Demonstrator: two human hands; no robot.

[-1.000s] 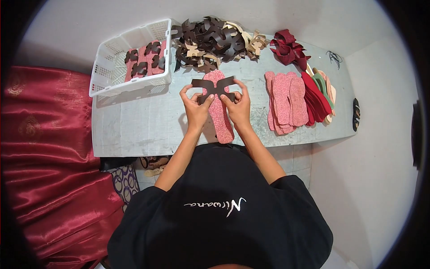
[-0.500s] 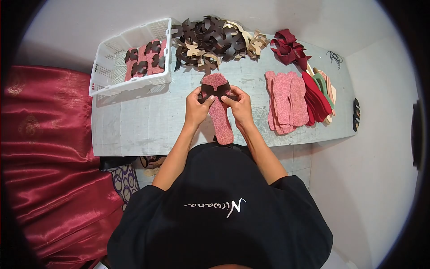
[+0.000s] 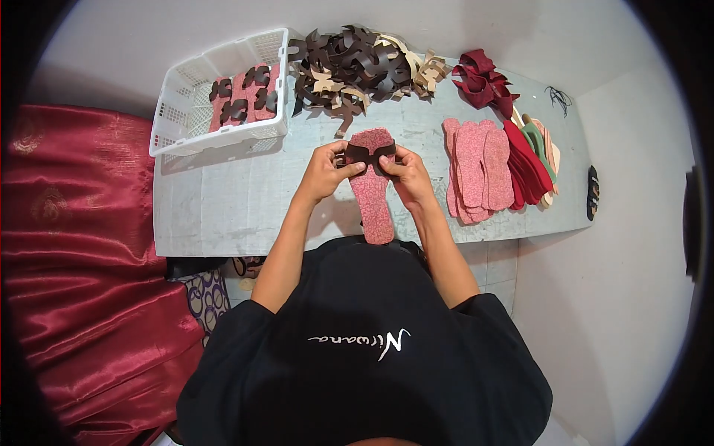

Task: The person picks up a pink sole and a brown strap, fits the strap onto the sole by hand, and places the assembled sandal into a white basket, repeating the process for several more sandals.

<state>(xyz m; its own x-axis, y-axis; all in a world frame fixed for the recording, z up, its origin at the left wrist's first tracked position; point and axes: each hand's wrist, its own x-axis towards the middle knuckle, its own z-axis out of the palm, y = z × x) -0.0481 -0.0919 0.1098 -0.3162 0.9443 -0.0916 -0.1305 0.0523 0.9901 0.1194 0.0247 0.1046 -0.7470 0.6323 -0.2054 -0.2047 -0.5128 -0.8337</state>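
Observation:
A pink speckled sandal sole (image 3: 375, 204) is held up in front of my chest, its narrow heel end toward my shirt. Across its wide toe part lies a dark brown sandal strap (image 3: 370, 154). My left hand (image 3: 327, 172) grips the left edge of sole and strap, thumb pressed on top of the strap. On the other side my right hand (image 3: 405, 172) does the same, its thumb on the strap near the middle. Both hands' fingers curl beneath the sole, where they are partly hidden.
A white plastic basket (image 3: 223, 137) holds pink soles with brown straps. Brown and beige straps (image 3: 357, 63) are heaped at the back of the table (image 3: 223, 215), with dark red straps (image 3: 483, 82) beside them. Pink soles (image 3: 480, 167) and red soles (image 3: 528, 167) lie to the right.
Both hands have moved slightly right with the sole. The strap now sits flatter across it, and my thumbs have shifted up the strap.

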